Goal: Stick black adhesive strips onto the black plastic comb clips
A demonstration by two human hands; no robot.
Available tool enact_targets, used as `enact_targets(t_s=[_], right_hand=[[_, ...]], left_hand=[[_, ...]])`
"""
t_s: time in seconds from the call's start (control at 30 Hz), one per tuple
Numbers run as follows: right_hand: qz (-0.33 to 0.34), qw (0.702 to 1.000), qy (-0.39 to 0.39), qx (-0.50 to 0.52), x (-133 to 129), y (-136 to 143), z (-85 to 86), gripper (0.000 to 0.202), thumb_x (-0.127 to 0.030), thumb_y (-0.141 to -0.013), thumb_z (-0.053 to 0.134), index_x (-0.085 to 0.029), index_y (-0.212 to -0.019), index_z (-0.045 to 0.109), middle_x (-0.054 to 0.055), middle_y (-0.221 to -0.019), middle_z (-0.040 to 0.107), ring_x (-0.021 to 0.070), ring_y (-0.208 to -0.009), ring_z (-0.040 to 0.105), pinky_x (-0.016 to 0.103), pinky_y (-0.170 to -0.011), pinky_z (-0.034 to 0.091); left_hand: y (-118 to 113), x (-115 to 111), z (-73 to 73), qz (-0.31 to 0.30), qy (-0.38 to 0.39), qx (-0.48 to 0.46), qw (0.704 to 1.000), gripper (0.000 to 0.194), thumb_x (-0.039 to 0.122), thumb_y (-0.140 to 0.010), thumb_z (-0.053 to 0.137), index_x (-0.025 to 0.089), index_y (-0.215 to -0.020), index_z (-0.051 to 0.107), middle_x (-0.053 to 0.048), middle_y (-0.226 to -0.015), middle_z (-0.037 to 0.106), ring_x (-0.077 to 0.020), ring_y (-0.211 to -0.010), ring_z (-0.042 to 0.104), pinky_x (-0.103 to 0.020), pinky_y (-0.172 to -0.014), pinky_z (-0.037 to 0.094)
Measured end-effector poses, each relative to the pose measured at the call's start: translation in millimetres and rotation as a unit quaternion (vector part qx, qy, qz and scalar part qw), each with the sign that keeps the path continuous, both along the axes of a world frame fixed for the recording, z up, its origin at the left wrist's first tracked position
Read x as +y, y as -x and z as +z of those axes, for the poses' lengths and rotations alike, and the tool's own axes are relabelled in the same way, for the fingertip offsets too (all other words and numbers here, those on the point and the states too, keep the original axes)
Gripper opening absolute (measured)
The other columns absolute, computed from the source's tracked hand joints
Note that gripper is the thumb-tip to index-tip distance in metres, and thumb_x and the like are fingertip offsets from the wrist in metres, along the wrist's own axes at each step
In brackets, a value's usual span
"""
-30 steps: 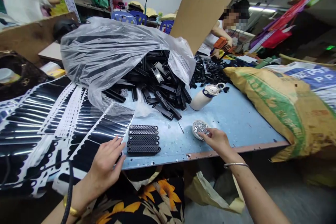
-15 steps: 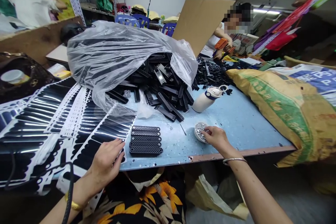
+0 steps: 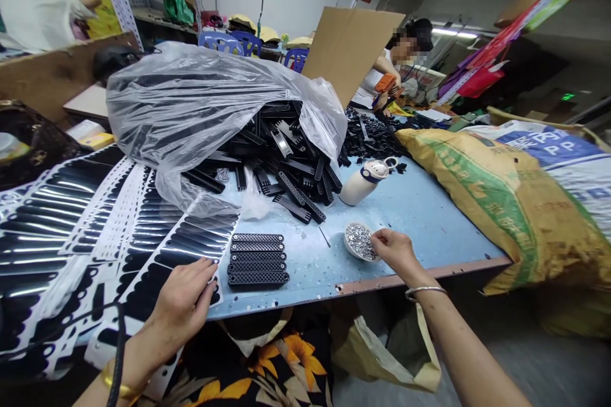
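My left hand (image 3: 184, 296) rests on the edge of the black-and-white sticker sheets (image 3: 167, 235), fingers lying loosely along them and holding nothing visible. Right of it, several black textured strips (image 3: 258, 259) with small round ends lie side by side in a neat block on the blue table (image 3: 305, 280). My right hand (image 3: 396, 249) is at the right rim of a small white bowl (image 3: 360, 243) full of small shiny metal pieces. Thumb and fingertips are pinched together there; whatever they hold is too small to make out.
Behind the block, a clear plastic bag (image 3: 191, 95) spills black strips (image 3: 291, 172). A white bottle (image 3: 363, 183) stands beside the pile. Yellow woven sacks (image 3: 477, 203) lie along the right side. Behind a cardboard sheet (image 3: 348, 44), a person (image 3: 377, 76) holds an orange tool.
My right hand has drawn back from the metal pieces to the bowl's right rim, fingertips still pinched. My left hand stays on the sheets. The whole view has shifted slightly.
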State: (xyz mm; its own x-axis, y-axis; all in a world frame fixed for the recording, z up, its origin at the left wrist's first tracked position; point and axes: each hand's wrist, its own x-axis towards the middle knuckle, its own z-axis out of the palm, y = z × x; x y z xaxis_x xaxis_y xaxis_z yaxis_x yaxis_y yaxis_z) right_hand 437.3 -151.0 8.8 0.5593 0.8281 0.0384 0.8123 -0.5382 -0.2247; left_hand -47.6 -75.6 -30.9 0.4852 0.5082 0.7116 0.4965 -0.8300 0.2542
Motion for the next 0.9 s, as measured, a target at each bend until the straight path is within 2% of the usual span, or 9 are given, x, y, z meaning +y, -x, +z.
enact_targets(t_s=[0.17,0.37,0.5,0.63,0.67,0.7,0.77,0.87,0.9], right_hand=[[0.022,0.999,0.023,0.02,4,3,-4.0,0.015,-0.026,-0.068,0.064,-0.017,-0.072,0.075,0.002,-0.056,0.068,0.0188,-0.055,0.063,0.026,-0.056,0.044],[0.041,0.999,0.014,-0.028,13,14,-2.9,0.015,-0.02,-0.067,0.06,-0.019,-0.053,0.064,0.006,-0.058,0.067,0.0209,-0.062,0.062,0.028,-0.059,0.039],[0.034,0.998,-0.008,-0.043,8,16,8.4,0.018,-0.021,-0.072,0.054,-0.019,-0.057,0.065,0.009,-0.063,0.069,0.0221,-0.064,0.063,0.029,-0.06,0.041],[0.021,0.998,-0.042,-0.046,5,25,18.9,0.02,-0.025,-0.077,0.053,-0.016,-0.068,0.068,0.016,-0.067,0.07,0.0254,-0.063,0.064,0.034,-0.059,0.043],[0.029,0.997,-0.062,-0.045,7,35,19.2,0.022,-0.029,-0.08,0.053,-0.017,-0.071,0.069,0.015,-0.068,0.07,0.0249,-0.063,0.065,0.034,-0.059,0.044],[0.057,0.991,-0.117,-0.036,9,50,18.5,0.023,-0.034,-0.082,0.054,-0.018,-0.074,0.069,0.014,-0.067,0.069,0.0233,-0.062,0.064,0.033,-0.058,0.045],[0.172,0.969,-0.171,0.033,14,94,15.1,0.024,-0.039,-0.085,0.053,-0.02,-0.078,0.067,0.007,-0.06,0.065,0.0191,-0.051,0.06,0.031,-0.052,0.045],[0.36,0.908,-0.186,0.108,23,178,5.1,0.019,-0.027,-0.09,0.049,-0.021,-0.079,0.064,0.002,-0.064,0.063,0.0157,-0.055,0.059,0.028,-0.055,0.047],[0.402,0.889,-0.185,0.122,27,202,0.6,0.021,-0.022,-0.091,0.047,-0.021,-0.079,0.064,0.003,-0.066,0.063,0.0156,-0.058,0.06,0.027,-0.057,0.048]], left_hand=[[2,2,-2.3,0.001,-0.004,-0.001,1.0,0.02,0.012,-0.09,0.052,0.016,-0.108,0.061,-0.01,-0.095,0.074,-0.0224,-0.089,0.072,-0.034,-0.076,0.054],[4,2,-4.9,0.003,-0.006,-0.001,1.0,0.021,0.011,-0.09,0.053,0.016,-0.108,0.061,-0.011,-0.098,0.073,-0.0232,-0.091,0.071,-0.034,-0.076,0.054],[6,1,-2.7,0.019,0.01,-0.006,1.0,0.02,0.01,-0.088,0.054,0.014,-0.106,0.062,-0.012,-0.097,0.073,-0.0246,-0.091,0.07,-0.036,-0.076,0.053],[5,-1,6.6,0.018,0.053,-0.002,0.998,0.02,0.01,-0.087,0.053,0.012,-0.104,0.062,-0.012,-0.099,0.072,-0.025,-0.094,0.069,-0.037,-0.077,0.051],[4,-1,9.4,0.022,0.06,-0.003,0.998,0.019,0.01,-0.087,0.052,0.012,-0.103,0.062,-0.012,-0.098,0.072,-0.0249,-0.094,0.068,-0.037,-0.076,0.051],[2,-2,12.3,0.025,0.07,0.005,0.997,0.019,0.01,-0.087,0.052,0.012,-0.102,0.063,-0.012,-0.096,0.071,-0.0243,-0.092,0.068,-0.036,-0.074,0.051],[-2,-4,17.9,0.03,0.085,0.023,0.996,0.019,0.01,-0.087,0.05,0.014,-0.1,0.063,-0.009,-0.086,0.071,-0.0215,-0.081,0.067,-0.034,-0.068,0.048],[-10,-8,23.7,0.028,0.091,0.044,0.994,0.019,0.01,-0.089,0.047,0.014,-0.098,0.064,-0.005,-0.07,0.065,-0.018,-0.063,0.059,-0.032,-0.06,0.042],[-13,-9,24.5,0.025,0.088,0.047,0.995,0.019,0.011,-0.089,0.046,0.013,-0.098,0.064,-0.004,-0.066,0.063,-0.0177,-0.059,0.057,-0.032,-0.058,0.04]])
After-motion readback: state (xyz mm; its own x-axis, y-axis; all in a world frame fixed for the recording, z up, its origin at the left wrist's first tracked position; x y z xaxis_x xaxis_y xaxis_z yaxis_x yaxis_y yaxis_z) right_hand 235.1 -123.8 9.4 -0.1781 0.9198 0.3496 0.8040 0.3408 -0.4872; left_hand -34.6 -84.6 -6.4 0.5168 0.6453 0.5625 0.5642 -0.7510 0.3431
